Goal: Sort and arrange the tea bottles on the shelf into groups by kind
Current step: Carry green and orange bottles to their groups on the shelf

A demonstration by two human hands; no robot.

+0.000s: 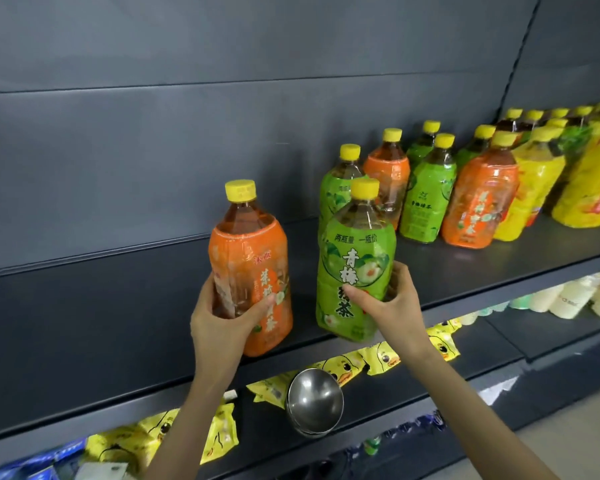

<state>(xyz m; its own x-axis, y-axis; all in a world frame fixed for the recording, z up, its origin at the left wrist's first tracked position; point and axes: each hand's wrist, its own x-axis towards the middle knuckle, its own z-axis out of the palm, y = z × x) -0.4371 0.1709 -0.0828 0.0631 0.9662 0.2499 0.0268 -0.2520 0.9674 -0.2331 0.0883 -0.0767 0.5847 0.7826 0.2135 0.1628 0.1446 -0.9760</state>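
My left hand [222, 320] grips an orange-labelled tea bottle [253, 258] with a yellow cap, upright at the front of the dark shelf [118, 299]. My right hand [392, 306] grips a green-labelled tea bottle [354, 258] just to its right, near the shelf's front edge. Behind stand another green bottle [336, 188] and an orange one [390, 174]. Further right are a green bottle [426, 199], an orange bottle [478, 199] and several yellow-labelled bottles [534, 181], mixed together.
The shelf's left part is bare dark metal. On the lower shelf lie yellow duck-print packets [343, 367], a steel bowl [314, 403] and pale cups [565, 299] at the right. A grey back panel [222, 98] rises behind the bottles.
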